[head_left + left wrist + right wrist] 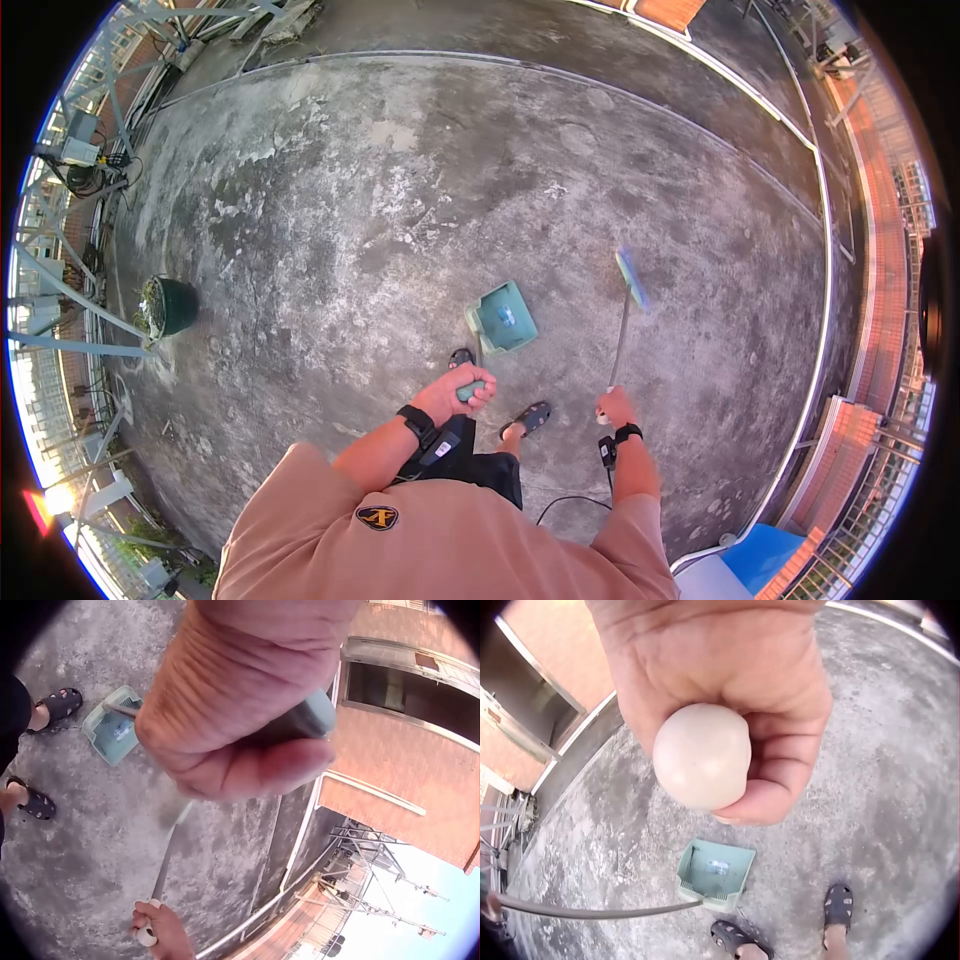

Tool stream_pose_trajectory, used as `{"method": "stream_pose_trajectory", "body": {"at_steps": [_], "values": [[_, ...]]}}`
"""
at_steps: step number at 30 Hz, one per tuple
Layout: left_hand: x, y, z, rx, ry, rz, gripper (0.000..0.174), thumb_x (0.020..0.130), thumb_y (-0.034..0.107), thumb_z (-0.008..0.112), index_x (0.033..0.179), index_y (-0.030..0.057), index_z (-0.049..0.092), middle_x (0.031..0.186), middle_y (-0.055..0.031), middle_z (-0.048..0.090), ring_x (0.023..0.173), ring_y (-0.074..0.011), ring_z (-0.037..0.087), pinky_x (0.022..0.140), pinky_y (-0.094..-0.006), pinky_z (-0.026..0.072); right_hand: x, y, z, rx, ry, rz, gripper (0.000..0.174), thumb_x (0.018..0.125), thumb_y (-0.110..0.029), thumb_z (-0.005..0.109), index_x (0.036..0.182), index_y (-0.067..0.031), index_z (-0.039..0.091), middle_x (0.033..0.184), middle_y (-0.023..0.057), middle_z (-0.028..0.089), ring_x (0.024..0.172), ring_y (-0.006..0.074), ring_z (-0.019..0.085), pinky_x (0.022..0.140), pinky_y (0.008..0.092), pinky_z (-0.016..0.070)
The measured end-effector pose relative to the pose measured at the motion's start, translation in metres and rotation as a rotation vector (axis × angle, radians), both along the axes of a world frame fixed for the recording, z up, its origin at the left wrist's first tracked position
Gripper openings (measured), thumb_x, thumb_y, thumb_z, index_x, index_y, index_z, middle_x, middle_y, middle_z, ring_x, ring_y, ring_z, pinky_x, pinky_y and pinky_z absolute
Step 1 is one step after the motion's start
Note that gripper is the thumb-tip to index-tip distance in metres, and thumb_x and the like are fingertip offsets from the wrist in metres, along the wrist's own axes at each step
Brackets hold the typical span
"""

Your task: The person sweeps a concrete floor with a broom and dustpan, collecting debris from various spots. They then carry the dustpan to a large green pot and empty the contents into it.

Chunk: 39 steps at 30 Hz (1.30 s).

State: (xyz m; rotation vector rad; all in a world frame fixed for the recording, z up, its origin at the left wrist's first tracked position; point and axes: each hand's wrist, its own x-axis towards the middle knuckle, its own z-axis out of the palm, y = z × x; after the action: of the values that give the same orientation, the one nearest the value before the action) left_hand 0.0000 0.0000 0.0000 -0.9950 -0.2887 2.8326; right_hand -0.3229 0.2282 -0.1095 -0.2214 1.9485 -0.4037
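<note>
The left hand (462, 392) grips the green-ended handle of a long-handled green dustpan (517, 330). The pan lies on the concrete floor near the person's feet, and a small pale blue-white item (507, 315) is inside it. In the left wrist view the fingers of the left hand (240, 705) wrap round that handle. The right hand (616, 408) holds a broom by its stick (621, 340); the broom head (632, 279) is off to the right of the dustpan and looks blurred. In the right wrist view, the stick's round white end (702, 757) shows within the right hand (727, 690).
A green plant pot (175, 306) stands at the left, beside metal framing (80, 347). Dark clogs are on the feet, the right one (527, 420) near the dustpan. A white pipe (824, 260) runs along the right side, with a blue panel (762, 558) at lower right.
</note>
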Motion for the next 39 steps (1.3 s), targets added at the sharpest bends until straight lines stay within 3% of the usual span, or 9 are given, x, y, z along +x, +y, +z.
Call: {"method": "stream_pose_trajectory", "body": {"at_steps": [2,4,7,10,15,25,29,31,39], "values": [[0.012,-0.001,-0.001,0.099,-0.183,0.122,0.014,0.082,0.01,0.049,0.072,0.0034,0.042,0.063,-0.0024,0.045,0.043,-0.0065,0.041,0.033,-0.0184,0.0321,0.059,-0.02,0.026,0.104,0.034,0.102,0.032,0.07,-0.001,0.05,0.095,0.0084,0.032,0.065,0.0207,0.053,0.051,0.026,0.057,0.045,0.0355,0.0464],[-0.018,-0.018,-0.014,0.171,-0.122,0.033,0.013,0.082,0.009,0.049,0.072,0.004,0.042,0.062,-0.0021,0.044,0.042,-0.0062,0.041,0.033,-0.0183,0.0319,0.083,-0.006,0.071,0.233,0.0,0.298,0.035,0.07,-0.002,0.05,0.097,0.0092,0.03,0.066,0.0206,0.053,0.055,0.0265,0.059,0.048,0.0361,0.047],[-0.022,-0.041,0.0,0.12,-0.13,-0.029,0.013,0.082,0.008,0.048,0.071,0.0045,0.041,0.06,-0.0007,0.041,0.043,-0.0054,0.039,0.033,-0.0177,0.0297,0.146,0.06,0.047,0.21,-0.138,0.413,0.036,0.072,-0.006,0.053,0.096,0.0084,0.031,0.072,0.0193,0.055,0.061,0.0273,0.062,0.051,0.0368,0.0482],[-0.028,-0.042,-0.004,0.028,-0.139,-0.049,0.014,0.083,0.008,0.048,0.071,0.0047,0.041,0.059,0.0002,0.039,0.045,-0.0048,0.038,0.034,-0.017,0.0281,0.159,0.071,0.113,0.232,-0.259,0.361,0.03,0.073,-0.008,0.055,0.092,0.0045,0.036,0.068,0.0146,0.054,0.054,0.0231,0.059,0.046,0.0341,0.0463],[-0.026,-0.051,0.014,-0.016,-0.144,0.0,0.014,0.082,0.006,0.048,0.07,0.005,0.04,0.06,-0.0003,0.04,0.045,-0.0054,0.039,0.035,-0.017,0.0298,0.133,0.069,0.168,0.145,-0.36,-0.123,0.019,0.072,-0.009,0.06,0.078,-0.0041,0.042,0.055,0.0043,0.047,0.043,0.0146,0.049,0.038,0.029,0.0386],[-0.033,-0.042,-0.006,0.003,-0.157,0.019,0.012,0.08,0.006,0.049,0.071,0.0046,0.041,0.061,-0.0025,0.045,0.046,-0.0072,0.043,0.036,-0.019,0.0317,0.025,-0.016,0.115,0.03,-0.011,0.031,0.019,0.071,-0.011,0.059,0.079,0.0021,0.048,0.056,0.0074,0.054,0.045,0.0161,0.054,0.039,0.0292,0.0409],[-0.025,-0.051,0.04,-0.138,-0.161,0.123,0.011,0.079,0.006,0.05,0.072,0.0052,0.042,0.06,-0.0033,0.047,0.045,-0.0082,0.045,0.035,-0.0198,0.0313,0.046,-0.049,0.065,0.093,0.08,0.146,0.022,0.069,-0.009,0.058,0.081,0.0051,0.046,0.056,0.0091,0.054,0.044,0.0187,0.054,0.04,0.0313,0.0416],[-0.024,-0.045,0.004,-0.074,-0.154,0.08,0.01,0.079,0.005,0.05,0.072,0.0053,0.042,0.06,-0.0033,0.047,0.046,-0.0083,0.045,0.036,-0.0198,0.0314,0.072,-0.024,0.024,0.025,0.128,0.335,0.027,0.067,-0.008,0.057,0.083,0.0078,0.043,0.058,0.0122,0.055,0.048,0.0213,0.057,0.043,0.0329,0.043],[-0.024,-0.054,0.037,-0.105,-0.143,0.157,0.012,0.081,0.008,0.05,0.073,0.0047,0.042,0.064,-0.0007,0.042,0.051,-0.0055,0.042,0.04,-0.0177,0.0321,0.15,0.027,0.134,0.194,-0.127,0.441,0.03,0.07,-0.011,0.058,0.088,0.0093,0.046,0.067,0.0159,0.057,0.057,0.0258,0.058,0.053,0.0327,0.0463]]}}
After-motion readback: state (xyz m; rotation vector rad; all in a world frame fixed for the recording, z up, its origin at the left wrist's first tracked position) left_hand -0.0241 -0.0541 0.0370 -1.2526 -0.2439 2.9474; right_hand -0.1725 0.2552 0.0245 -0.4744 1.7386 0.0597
